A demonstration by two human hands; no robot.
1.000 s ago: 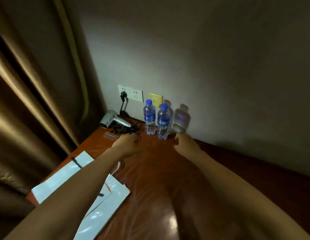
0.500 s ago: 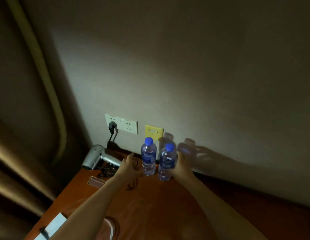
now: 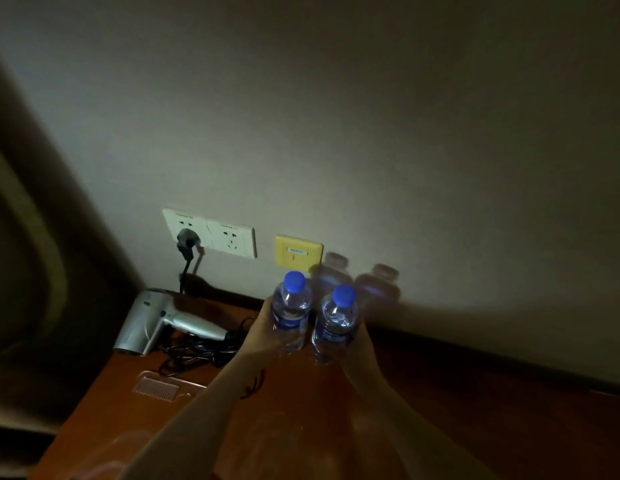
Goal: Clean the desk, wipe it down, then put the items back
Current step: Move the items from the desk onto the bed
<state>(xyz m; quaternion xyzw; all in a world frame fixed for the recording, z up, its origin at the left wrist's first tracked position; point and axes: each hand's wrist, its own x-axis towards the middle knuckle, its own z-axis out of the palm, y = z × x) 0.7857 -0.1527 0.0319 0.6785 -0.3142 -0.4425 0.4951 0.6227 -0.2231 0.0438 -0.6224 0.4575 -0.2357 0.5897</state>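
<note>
Hair dryer (image 3: 156, 320), its tangled cord (image 3: 201, 351) and a comb (image 3: 159, 388) crowd the desk's (image 3: 457, 393) far left; its right side lies open.

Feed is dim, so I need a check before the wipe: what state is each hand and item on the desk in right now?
Left hand: grips the left bottle.
Right hand: grips the right bottle.
Left bottle: upright, blue cap on.
Right bottle: upright, blue cap on.
Hair dryer: lying on the desk, plug in the wall socket.
Cord: bundled beside the dryer.
Comb: flat on the desk.
</note>
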